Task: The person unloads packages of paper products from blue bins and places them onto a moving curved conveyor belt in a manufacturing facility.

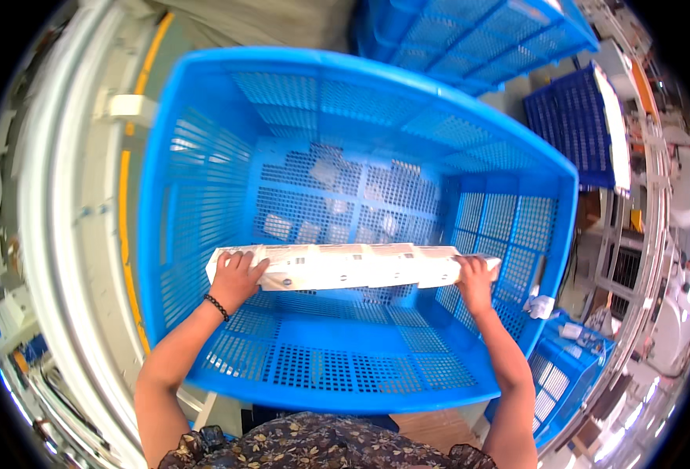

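A row of several small white cardboard boxes (353, 266) spans the space between my hands, pressed end to end in one long bar. At its left end my left hand (237, 280), with a dark bead bracelet at the wrist, is closed around the end box. My right hand (476, 280) grips the opposite end the same way. The row is held level over a large blue plastic crate (337, 336) with mesh walls. On the crate's slotted bottom, some pale patches show that I cannot make out.
Another blue crate (470, 39) stands beyond the far right side, with a dark blue crate (575, 129) near it. A smaller blue crate (571, 352) sits at the lower right. Along the left runs a long white rail (48, 195), beside a yellow strip (126, 234).
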Demonstrator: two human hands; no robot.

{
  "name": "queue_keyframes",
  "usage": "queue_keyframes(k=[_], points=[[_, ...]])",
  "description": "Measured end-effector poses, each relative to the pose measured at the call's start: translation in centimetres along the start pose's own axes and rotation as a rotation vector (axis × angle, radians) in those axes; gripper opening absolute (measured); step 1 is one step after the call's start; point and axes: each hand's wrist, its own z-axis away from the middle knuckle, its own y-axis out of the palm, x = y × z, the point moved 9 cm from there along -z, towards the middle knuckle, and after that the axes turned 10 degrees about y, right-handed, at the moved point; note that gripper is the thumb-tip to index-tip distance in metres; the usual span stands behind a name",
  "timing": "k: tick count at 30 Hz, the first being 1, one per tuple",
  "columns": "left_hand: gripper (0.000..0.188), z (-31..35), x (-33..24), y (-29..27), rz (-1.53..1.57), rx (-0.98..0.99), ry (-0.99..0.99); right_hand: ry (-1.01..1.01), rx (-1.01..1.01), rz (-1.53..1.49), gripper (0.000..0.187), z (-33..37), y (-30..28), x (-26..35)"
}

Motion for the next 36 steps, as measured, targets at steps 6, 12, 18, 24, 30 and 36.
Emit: queue_keyframes(k=[6,12,18,24,30,36], points=[[0.062,3.1,-3.3,-26.5,-0.264,-0.318,-0.053,-0.095,-0.271,-0.006,0.071,-0.6,-27.2,3.4],[0.048,16.8,-5.2,-42.0,-0.452,-0.425,-0.339,-0.344,-0.526,0.136,0.065,0.7,-46.8,16.0],[0.066,35.6,-7.6,-42.2,-0.377,-0.485,-0.671,-0.820,-0.545,0.071,0.065,1.4,-50.6,43.1],[0.069,44.5,-6.7,-35.1,-0.125,-0.642,-1.031,-1.207,-0.326,0.032,0.063,5.6,-39.2,65.6],[0.068,52.1,-7.2,-30.3,0.145,-0.862,-1.351,-1.294,-0.513,0.099,0.049,7.7,-39.8,76.8],[0.065,47.7,-4.1,-29.2,0.098,-0.809,-1.179,-1.457,-0.491,0.360,0.047,8.0,-33.9,82.9]])
